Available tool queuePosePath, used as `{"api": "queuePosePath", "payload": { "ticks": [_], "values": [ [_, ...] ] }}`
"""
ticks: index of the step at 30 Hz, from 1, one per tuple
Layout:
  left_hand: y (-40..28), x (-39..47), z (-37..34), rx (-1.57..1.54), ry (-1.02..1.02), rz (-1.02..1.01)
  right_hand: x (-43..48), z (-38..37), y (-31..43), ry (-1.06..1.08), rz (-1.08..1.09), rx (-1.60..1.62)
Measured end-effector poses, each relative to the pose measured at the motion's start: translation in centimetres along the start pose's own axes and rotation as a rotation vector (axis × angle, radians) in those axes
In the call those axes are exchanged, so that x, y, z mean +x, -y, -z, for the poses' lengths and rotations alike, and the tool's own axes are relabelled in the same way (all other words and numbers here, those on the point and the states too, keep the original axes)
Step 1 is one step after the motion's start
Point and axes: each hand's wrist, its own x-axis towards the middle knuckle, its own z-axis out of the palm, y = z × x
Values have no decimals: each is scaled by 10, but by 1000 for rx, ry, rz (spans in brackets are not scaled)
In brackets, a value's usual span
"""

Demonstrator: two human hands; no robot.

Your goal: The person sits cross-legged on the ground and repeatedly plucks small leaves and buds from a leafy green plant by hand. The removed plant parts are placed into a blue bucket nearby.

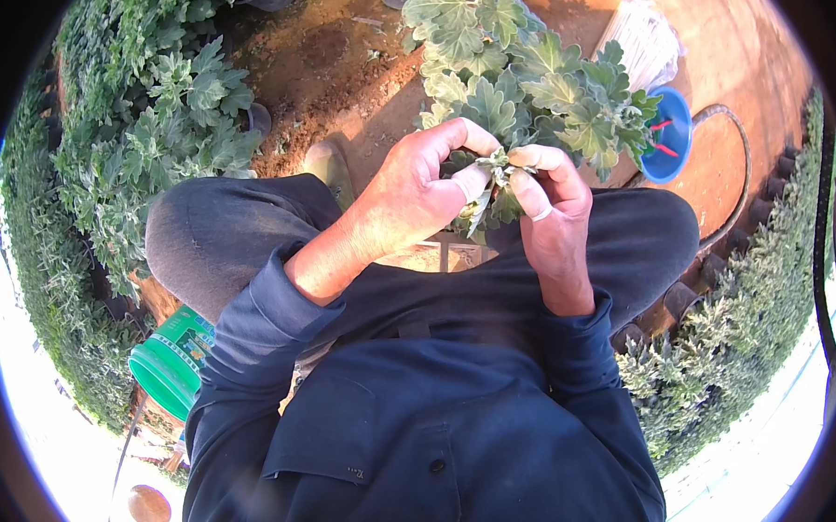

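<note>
A leafy plant with lobed grey-green leaves [492, 107], like a chrysanthemum, stands before me between my knees. My left hand [438, 172] pinches a small shoot tip [499, 166] of it between thumb and fingers, from the left. From the right, my right hand [551, 185] has its thumb and forefinger on the same tip, close beside the left fingertips. Pale tape or a band wraps each thumb. Small young leaves hang below the fingers. The stem under the tip is hidden by leaves and hands.
At the right are a blue bowl [666, 135] holding red-handled tools, a plastic-wrapped bundle of white sticks [639, 41] and a dark hose [744, 170]. A green bucket [167, 363] lies tilted at the lower left. Rows of potted plants [167, 125] line both sides.
</note>
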Motion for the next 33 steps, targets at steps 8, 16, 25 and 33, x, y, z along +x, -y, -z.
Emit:
{"api": "queuePosePath", "payload": {
  "ticks": [8,16,25,33],
  "values": [
    [-10,-2,-3,60,-46,39,2,-2,5,-37,-17,-9],
    [-3,0,-4,40,-74,-21,3,-1,4,-23,-3,-11],
    [-1,0,-4,-46,-69,8,3,-1,4,-42,-1,-18],
    [-1,2,-2,-19,-72,-17,3,-2,2,-21,0,4]
  ]
}}
